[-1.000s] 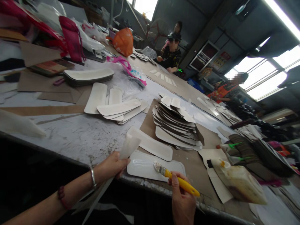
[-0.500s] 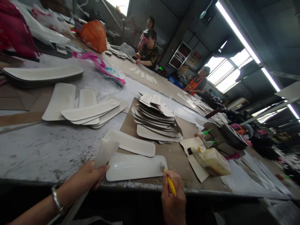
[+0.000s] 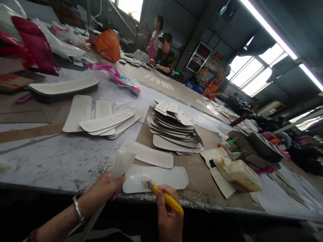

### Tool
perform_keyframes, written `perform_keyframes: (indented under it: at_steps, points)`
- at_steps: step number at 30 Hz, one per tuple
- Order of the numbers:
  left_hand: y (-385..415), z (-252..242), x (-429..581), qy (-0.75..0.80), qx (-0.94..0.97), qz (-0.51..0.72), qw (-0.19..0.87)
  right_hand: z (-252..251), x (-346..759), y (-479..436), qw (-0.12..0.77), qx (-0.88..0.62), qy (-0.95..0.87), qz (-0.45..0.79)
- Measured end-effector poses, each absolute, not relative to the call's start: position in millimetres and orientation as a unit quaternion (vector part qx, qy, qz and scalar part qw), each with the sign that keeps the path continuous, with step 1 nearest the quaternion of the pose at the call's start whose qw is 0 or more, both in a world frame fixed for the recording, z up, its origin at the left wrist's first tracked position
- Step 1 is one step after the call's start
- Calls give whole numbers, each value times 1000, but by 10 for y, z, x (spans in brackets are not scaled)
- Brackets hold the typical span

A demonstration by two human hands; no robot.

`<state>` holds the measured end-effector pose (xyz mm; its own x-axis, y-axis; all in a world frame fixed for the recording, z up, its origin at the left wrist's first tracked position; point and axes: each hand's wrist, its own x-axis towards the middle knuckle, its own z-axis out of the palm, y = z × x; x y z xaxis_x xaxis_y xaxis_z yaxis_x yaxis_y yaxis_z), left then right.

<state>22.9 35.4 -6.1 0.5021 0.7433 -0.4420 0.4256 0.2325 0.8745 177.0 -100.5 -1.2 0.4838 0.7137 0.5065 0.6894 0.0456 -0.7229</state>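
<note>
My right hand (image 3: 170, 213) is closed round the yellow handle of a brush (image 3: 169, 201). The white bristles touch the left half of a white rounded panel (image 3: 166, 176) at the table's front edge, where a wet, shiny film shows. My left hand (image 3: 106, 190), with a silver bracelet on its wrist, pinches a curled pale strip (image 3: 123, 163) at the panel's left end; the strip hangs down below the table edge. Just behind lies another white panel (image 3: 148, 154). Farther back rises a tall stack of white panels (image 3: 174, 129) on brown card.
More white panels (image 3: 108, 121) and a grey-edged stack (image 3: 65, 86) lie to the left. On the right sit a cut, stained plastic jug (image 3: 243, 176) and green-tipped bottles (image 3: 233, 141). An orange bag (image 3: 108, 45) stands far left. Three people are at the far tables.
My right hand has drawn the brush from the panel's right end to its left half. The whole view has shifted slightly; my left hand still holds the strip.
</note>
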Motion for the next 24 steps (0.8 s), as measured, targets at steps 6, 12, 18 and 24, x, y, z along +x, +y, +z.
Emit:
perform_keyframes:
  at_steps: [6,12,18,24]
  points:
    - [350,-191,228,498,588,144,621,18,2384,-1254,410,-715,-533,-191]
    - [360,-180,234,508,585,130,618,75,2595,-1325,347,-702,-565,-259]
    - [368,-24,268,503,595,110,617,17,2237,-1174,361,-694,-586,-212]
    - [340,-60,228,491,581,135,635,91,2101,-1175,413,-671,-591,-170]
